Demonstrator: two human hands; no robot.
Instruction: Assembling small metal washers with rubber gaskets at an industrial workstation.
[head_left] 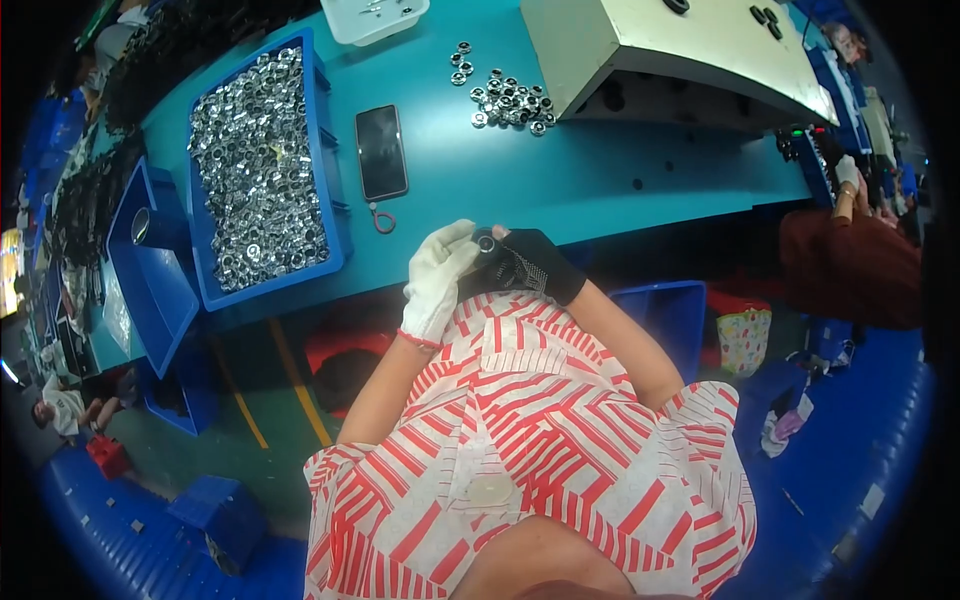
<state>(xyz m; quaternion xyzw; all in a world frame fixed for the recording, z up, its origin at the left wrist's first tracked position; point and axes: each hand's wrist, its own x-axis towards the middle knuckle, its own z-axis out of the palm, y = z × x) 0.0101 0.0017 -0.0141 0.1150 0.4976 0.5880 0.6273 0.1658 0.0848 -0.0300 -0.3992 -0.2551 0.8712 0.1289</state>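
Observation:
In front of my waist, at the near edge of the table, my two hands meet at a small round ring-shaped part [487, 243] with a dark rim and a shiny centre. My left hand [438, 272], in a white glove, has its thumb and fingers pinched on the part's left side. Curled against the other side is my right hand [540, 263], in a black glove with a bare fingertip showing. Its lower fingers are folded, and the palm is hidden. Beyond the hands, a loose group of similar shiny rings [510, 101] lies on the table.
A blue crate [328, 165] full of shiny metal rings stands left on the teal table [450, 180]. Beside it lies a phone [381, 150] with a red loop. A white tray [350, 30] and a cream metal housing [640, 45] stand farther back. Another blue bin [160, 285] leans far left.

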